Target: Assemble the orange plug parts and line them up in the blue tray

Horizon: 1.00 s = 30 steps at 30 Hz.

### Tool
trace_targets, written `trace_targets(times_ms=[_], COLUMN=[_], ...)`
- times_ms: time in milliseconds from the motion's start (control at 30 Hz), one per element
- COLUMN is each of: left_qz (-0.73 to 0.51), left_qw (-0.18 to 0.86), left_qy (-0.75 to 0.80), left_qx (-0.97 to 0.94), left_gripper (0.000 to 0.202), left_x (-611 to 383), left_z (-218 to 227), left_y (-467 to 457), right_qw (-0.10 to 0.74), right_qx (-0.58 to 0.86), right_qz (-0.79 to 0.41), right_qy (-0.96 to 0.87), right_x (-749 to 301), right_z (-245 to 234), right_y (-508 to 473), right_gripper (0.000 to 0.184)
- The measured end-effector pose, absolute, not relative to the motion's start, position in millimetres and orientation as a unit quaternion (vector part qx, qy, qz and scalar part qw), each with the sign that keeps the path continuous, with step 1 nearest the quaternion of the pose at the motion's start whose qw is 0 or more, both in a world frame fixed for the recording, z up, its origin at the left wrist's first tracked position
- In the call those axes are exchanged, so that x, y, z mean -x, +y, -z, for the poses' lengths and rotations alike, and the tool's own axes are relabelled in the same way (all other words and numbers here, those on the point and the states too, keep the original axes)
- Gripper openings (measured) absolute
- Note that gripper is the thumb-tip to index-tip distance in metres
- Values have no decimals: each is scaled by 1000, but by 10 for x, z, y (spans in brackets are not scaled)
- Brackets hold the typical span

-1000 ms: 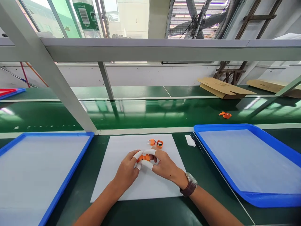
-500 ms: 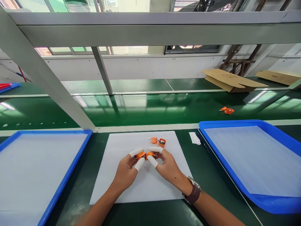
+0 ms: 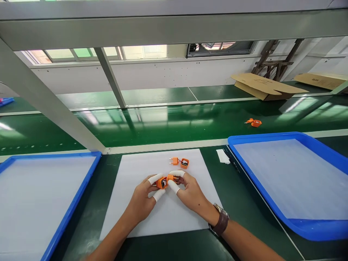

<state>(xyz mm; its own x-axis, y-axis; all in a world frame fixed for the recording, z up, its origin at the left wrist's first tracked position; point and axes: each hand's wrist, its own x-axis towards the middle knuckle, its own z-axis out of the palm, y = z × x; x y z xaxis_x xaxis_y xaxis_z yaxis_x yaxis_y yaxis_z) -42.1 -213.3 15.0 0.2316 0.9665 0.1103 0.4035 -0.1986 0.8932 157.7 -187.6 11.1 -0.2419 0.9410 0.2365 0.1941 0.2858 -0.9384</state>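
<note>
Green bench [image 3: 233, 188], blue trays left [image 3: 78, 195] and right [image 3: 272, 136], white sheet [image 3: 163, 217] between. Above mid-sheet, left hand [image 3: 143, 201] and right hand [image 3: 190, 192] both pinch orange plug [image 3: 162, 182] with capped fingertips. Spare plug [image 3: 181, 162] lies just beyond, on sheet.

left hand [image 3: 141, 201] + right hand [image 3: 190, 192] | pinch orange part [image 3: 165, 180] | white sheet [image 3: 141, 170]
</note>
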Motion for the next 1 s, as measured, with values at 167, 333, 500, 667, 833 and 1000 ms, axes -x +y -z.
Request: trace_targets(times_ms=[167,333,500,667,833,1000], left_qz=[-360,-363,-362,-367,-373,-370], left_qw=[222,183,180,191,180,143], left_qy=[518,493,499,499,493,476], left_qx=[-743,-769,-767,-761,-765,-785], left_gripper=[37,33,27,27,32,31], left_x=[430,387,379,385,371,356], left_z=[-67,1,21,11,30,55], left_y=[-2130,-2134,-2136,-2129,-2107,-2093], right_qw=[422,398,392,391,388,334], right_qx=[384,389,405,375,376,389], right_qz=[-383,-410,-422,-417,-453,-503], right_qy=[-727,-723,-710,-729,-710,-696], right_x=[-1607,-1599,-1599,-1604,-1608,-1631], right_z=[-114,-58,-45,-25,-35,-126], right_y=[-1904,-1913,-1895,-1901,-1877,-1803], right_gripper=[23,21,19,26,27,21])
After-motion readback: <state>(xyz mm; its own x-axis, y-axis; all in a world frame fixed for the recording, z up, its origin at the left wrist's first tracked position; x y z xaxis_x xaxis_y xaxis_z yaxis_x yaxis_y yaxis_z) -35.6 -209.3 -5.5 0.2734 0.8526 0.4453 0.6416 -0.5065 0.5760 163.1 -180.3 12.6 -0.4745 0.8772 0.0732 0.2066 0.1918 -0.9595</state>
